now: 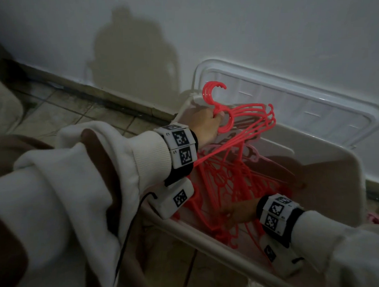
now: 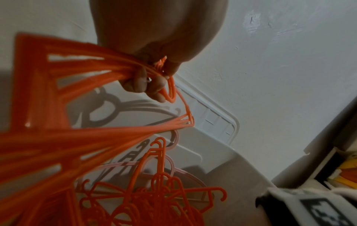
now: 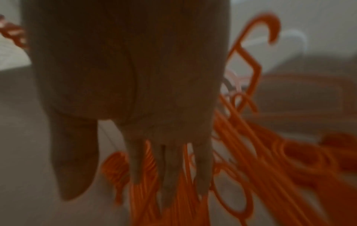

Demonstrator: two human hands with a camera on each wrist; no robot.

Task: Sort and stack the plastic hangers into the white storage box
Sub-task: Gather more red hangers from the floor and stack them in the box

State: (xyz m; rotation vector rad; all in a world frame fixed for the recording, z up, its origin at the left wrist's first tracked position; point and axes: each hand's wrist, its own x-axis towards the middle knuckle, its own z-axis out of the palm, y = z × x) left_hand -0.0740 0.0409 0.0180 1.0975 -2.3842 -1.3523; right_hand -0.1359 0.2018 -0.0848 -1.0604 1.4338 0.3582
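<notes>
My left hand [image 1: 207, 123] grips a bunch of red plastic hangers [image 1: 246, 124] by their necks, hooks up, over the far left corner of the white storage box [image 1: 327, 181]. The left wrist view shows the fingers [image 2: 146, 87] curled round the same bunch [image 2: 81, 137]. A loose pile of red hangers [image 1: 224, 185] lies in the box, with a few pale pink hangers [image 1: 249, 152] among them. My right hand [image 1: 238, 212] reaches down into the pile, and its fingers [image 3: 170, 175] are straight and spread on the hangers [image 3: 251, 152].
The box's white lid [image 1: 290, 105] leans against the white wall [image 1: 245, 34] behind it. Tiled floor [image 1: 75, 110] runs to the left of the box. A black cable [image 1: 131, 227] hangs from my left wrist. Something pink [image 1: 378, 217] lies on the floor at the right.
</notes>
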